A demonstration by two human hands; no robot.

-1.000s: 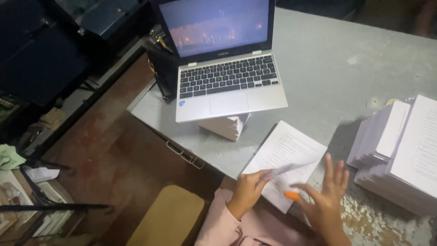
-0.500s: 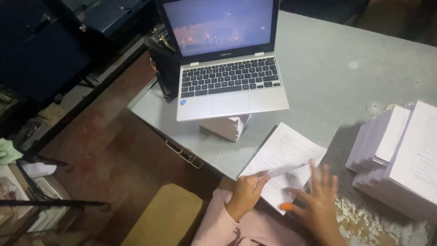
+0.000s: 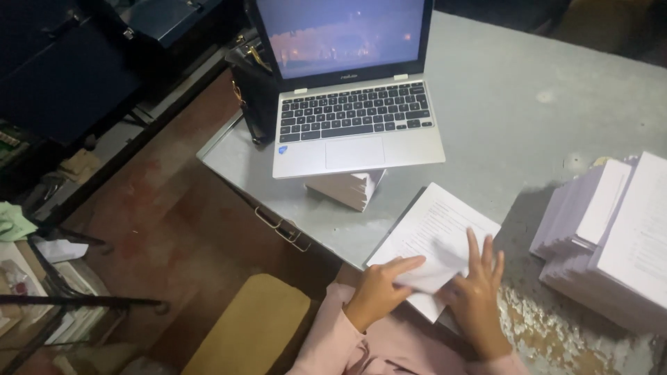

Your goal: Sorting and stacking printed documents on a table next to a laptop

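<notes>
Head view: left hand (image 3: 379, 292) and right hand (image 3: 478, 295) flat on paper (image 3: 434, 229).

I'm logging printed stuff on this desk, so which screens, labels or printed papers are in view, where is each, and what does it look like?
Laptop screen: table's far end, lit, bluish-purple with orange glow.
Small sticker: palm rest's left corner, blue, roundish.
Printed sheet: near table edge under left hand and right hand, white, grey text lines.
Paper stacks: right, white.

Dim, soft frame; upper left nearly black. Laptop screen (image 3: 345, 31) glows without glare; paper stacks (image 3: 611, 236) at right cast shadows leftward. Slight blur.
</notes>
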